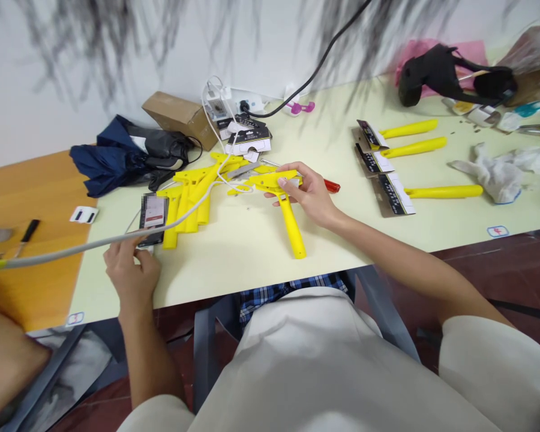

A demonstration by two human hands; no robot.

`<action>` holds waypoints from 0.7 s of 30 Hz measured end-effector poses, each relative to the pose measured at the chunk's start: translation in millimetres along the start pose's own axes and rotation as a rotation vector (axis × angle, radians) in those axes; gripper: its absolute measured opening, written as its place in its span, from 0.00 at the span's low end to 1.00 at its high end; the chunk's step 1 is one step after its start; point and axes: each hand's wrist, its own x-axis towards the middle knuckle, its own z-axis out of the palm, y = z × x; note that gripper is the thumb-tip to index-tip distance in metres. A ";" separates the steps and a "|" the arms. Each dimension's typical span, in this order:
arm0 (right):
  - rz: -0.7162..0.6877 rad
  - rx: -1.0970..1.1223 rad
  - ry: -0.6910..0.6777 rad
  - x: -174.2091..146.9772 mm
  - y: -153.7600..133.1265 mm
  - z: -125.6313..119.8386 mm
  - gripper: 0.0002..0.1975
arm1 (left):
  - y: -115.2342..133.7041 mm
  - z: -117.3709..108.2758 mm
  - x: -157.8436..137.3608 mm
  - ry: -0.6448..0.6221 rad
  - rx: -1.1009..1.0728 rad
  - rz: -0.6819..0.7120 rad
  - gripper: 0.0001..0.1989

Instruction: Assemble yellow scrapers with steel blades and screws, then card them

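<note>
My right hand (308,195) is closed around the head of a yellow plastic scraper (292,231), whose handle points down toward the table's front edge. My left hand (132,270) is curled at the lower left edge of a phone (154,215) with a lit screen; its fingertips are partly hidden. Between my hands lies a pile of yellow scrapers (191,201), with a grey blade (244,170) at its right side. Partly behind my right hand, a screwdriver (332,186) shows its red handle.
Carded yellow-handled scrapers (443,192) lie to the right near crumpled white tissue (499,174). A cardboard box (180,119), a dark blue cloth bundle (112,156) and a power strip (252,105) stand at the back. A grey cable (94,243) crosses in front on the left.
</note>
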 end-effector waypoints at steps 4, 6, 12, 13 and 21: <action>0.012 0.001 -0.004 -1.4 0.0 1.7 0.31 | -5.7 0.6 -3.6 0.018 0.020 -0.050 0.23; 0.014 0.003 -0.012 -1.8 -0.3 2.5 0.31 | -5.3 0.4 -2.1 -0.021 0.009 -0.061 0.24; 0.023 -0.010 -0.004 -0.9 -0.3 2.9 0.33 | 8.1 -3.5 5.5 -0.113 -0.058 -0.031 0.30; 0.023 -0.012 -0.003 -0.9 0.0 2.6 0.33 | 10.2 -4.3 5.6 -0.097 -0.061 -0.035 0.29; 0.033 -0.033 0.017 -3.6 -1.5 3.3 0.33 | 4.1 -2.1 -1.5 -0.066 0.021 -0.036 0.24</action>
